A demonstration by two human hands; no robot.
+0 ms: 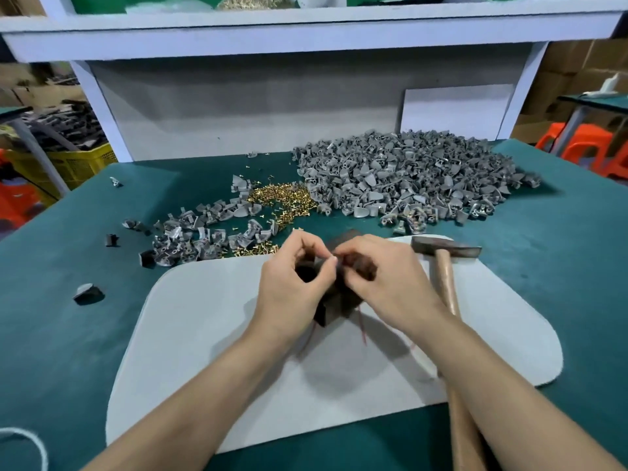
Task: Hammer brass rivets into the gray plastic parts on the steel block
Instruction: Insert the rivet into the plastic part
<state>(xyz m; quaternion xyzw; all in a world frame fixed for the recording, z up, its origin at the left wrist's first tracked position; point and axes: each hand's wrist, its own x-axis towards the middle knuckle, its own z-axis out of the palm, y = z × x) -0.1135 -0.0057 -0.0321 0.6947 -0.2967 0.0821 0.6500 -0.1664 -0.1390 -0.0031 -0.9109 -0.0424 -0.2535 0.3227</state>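
From the middle of the pale gray mat (204, 351), itself smooth, matt and felt- or foam-like, the deep green table cover (68, 334) spreads out flat, matt and cloth-like. At one o'clock the heap of gray plastic parts (407, 171) looks dull, with a faint sheen on the curved faces, while the brass rivets (282, 198) at twelve o'clock glint bright gold and the steel block (331, 311) at centre is dark and lustreless. At three o'clock the hammer (445, 248) shows a dark, rough, rust-brown metal head and a smooth, pale wooden handle.
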